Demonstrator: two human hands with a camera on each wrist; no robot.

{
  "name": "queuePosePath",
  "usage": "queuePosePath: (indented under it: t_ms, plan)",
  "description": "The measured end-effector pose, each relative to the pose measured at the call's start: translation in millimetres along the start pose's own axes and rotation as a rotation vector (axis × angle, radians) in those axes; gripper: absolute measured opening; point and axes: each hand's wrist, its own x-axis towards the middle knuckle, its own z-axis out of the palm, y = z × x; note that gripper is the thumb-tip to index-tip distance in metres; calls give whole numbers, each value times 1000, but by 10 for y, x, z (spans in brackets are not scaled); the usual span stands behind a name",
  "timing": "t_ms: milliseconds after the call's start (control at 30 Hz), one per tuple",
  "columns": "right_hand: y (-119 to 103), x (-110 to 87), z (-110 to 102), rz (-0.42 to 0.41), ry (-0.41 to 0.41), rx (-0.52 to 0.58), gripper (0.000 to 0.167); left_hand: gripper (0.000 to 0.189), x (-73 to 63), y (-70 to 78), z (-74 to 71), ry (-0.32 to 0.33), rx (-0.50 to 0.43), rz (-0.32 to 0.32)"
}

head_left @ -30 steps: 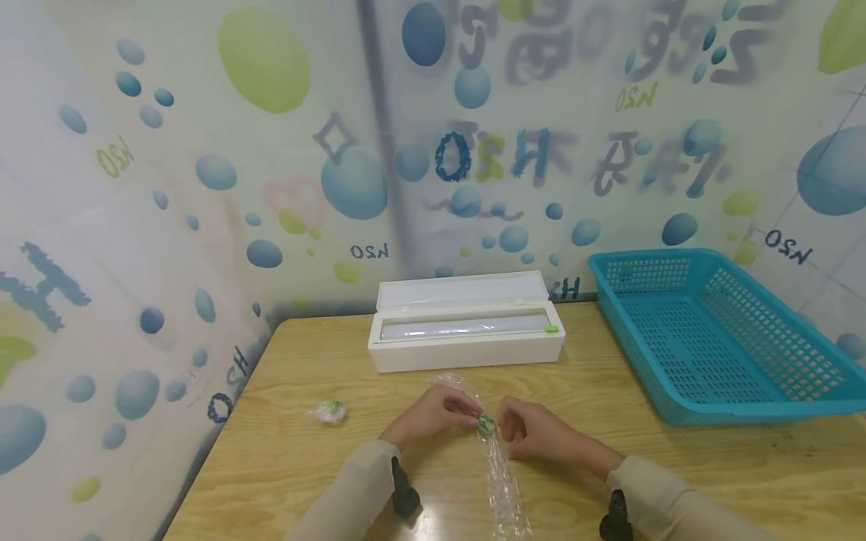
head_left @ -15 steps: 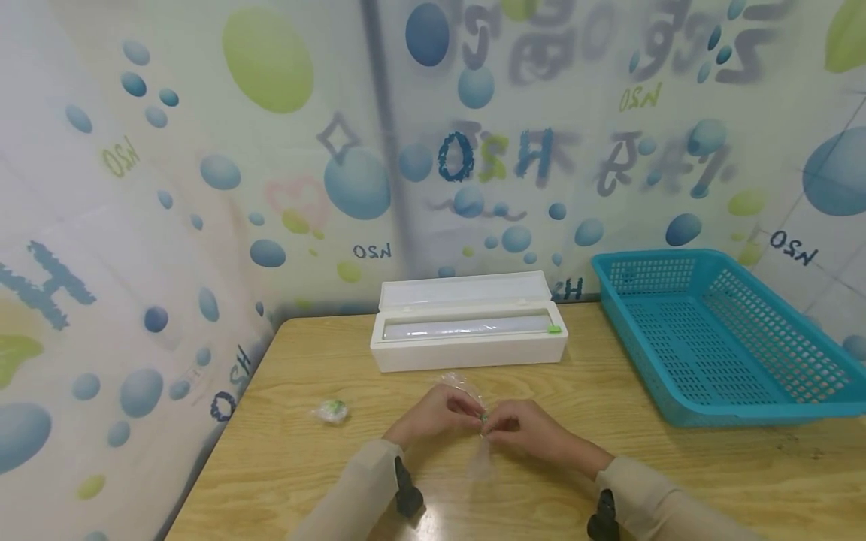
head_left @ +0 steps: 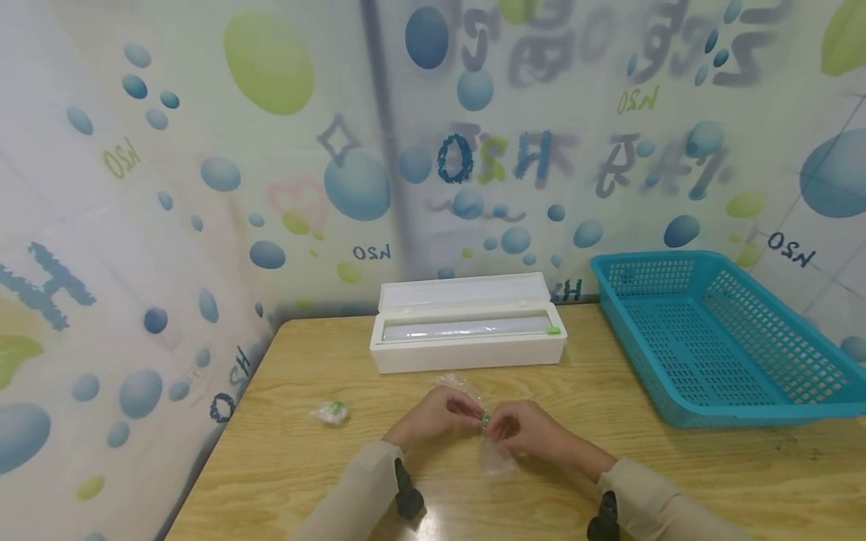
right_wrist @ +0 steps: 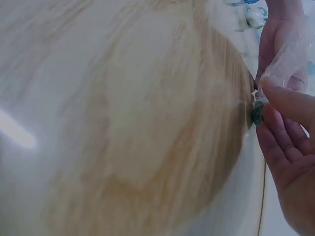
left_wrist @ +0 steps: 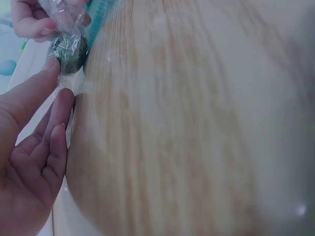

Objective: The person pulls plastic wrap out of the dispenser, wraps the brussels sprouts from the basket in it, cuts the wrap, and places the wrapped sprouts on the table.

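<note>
Between the two hands, over the table, is a small dark green lump wrapped in crinkled clear plastic film. My left hand pinches the wrapped lump; its thumb lies against the film in the left wrist view. Thumb and fingertips of my right hand pinch the film at the lump's right side. In the right wrist view, gathered film rises above the right thumb, and a bit of green shows by the fingertips. Part of the lump is hidden by the fingers.
A film-wrapped bundle with green in it lies to the left on the wooden table. Behind the hands stands a long white film dispenser box, lid raised, roll inside. A blue-green plastic basket stands at the right.
A second ago the film trailed long toward the front edge, with my right hand just beside the lump. My right hand has since moved in to pinch it, and the film is gathered short.
</note>
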Motion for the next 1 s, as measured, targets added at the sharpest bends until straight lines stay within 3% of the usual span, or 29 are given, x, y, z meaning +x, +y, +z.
queuePosePath:
  t_ms: [233,433,667,867,1000]
  plan:
    - [26,22,30,-18,1,-46,27,14,-12,9,10,6,22,-19]
    - [52,42,48,-18,60,-76,15,15,-6,23,2,5,42,-17]
    - [29,57,51,60,146,-77,11,12,-5,14,24,24,41,20]
    - [15,79,19,171,222,-75,15,13,-17,36,67,34,13,-10]
    - [15,141,-43,205,228,-85,29,14,-19,52,89,25,7,6]
